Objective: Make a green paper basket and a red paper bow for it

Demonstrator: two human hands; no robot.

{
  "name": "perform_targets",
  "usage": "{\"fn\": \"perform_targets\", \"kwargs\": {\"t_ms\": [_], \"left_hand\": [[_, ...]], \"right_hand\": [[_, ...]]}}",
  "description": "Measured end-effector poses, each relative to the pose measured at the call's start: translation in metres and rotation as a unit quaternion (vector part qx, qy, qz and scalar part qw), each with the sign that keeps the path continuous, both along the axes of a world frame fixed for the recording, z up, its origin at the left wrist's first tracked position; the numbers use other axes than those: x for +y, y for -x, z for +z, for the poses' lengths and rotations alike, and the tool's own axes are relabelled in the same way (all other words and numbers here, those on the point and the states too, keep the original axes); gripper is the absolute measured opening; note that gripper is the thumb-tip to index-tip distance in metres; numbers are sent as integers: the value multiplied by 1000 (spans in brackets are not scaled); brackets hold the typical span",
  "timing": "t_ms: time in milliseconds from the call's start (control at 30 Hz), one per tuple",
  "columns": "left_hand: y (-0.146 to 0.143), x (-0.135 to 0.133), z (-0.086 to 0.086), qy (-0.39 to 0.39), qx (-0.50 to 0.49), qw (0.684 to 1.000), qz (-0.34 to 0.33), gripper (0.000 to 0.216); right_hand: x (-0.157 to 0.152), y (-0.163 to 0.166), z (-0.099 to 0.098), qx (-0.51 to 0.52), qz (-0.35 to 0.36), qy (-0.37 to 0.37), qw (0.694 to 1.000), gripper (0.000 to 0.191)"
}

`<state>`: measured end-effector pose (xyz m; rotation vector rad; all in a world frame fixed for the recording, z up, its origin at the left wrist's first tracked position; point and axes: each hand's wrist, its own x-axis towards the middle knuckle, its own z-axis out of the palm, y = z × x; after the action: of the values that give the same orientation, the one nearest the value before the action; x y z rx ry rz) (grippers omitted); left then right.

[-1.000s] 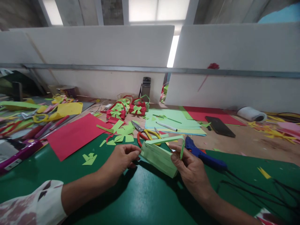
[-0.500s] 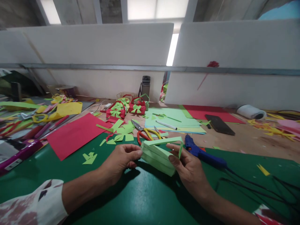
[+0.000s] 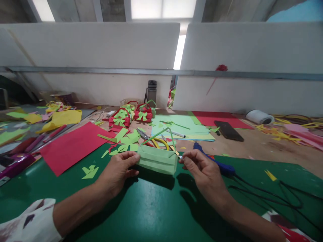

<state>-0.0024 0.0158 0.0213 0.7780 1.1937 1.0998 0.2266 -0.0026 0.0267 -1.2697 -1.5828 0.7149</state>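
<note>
Basket of pale green paper (image 3: 156, 160), centre of frame; left hand (image 3: 114, 173) pinches its left end, thumb against fingers. Right hand (image 3: 205, 172) just beside opposite end, fingertips drawn together; any grip unclear. Step: apparently steadying basket. Next move likely calls for light pressure.

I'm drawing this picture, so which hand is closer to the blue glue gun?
Right. The right hand is close, just left of the blue glue gun; the left hand is farther left, holding the green paper basket.
</note>
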Motion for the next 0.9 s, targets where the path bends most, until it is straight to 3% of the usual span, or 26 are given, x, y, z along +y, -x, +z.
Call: {"fn": "perform_targets", "kwargs": {"t_ms": [233,667,900], "left_hand": [[4,-5,-4,-13,13,1000,7,31],[2,-10,-9,-30,31,998,-39,30],[-1,-9,-12,-29,24,998,-55,28]], "right_hand": [[-11,7,2,-32,43,44,998,20],[-1,10,-6,112,37,153,981,19],[1,12,-4,81,50,205,974,20]]}}
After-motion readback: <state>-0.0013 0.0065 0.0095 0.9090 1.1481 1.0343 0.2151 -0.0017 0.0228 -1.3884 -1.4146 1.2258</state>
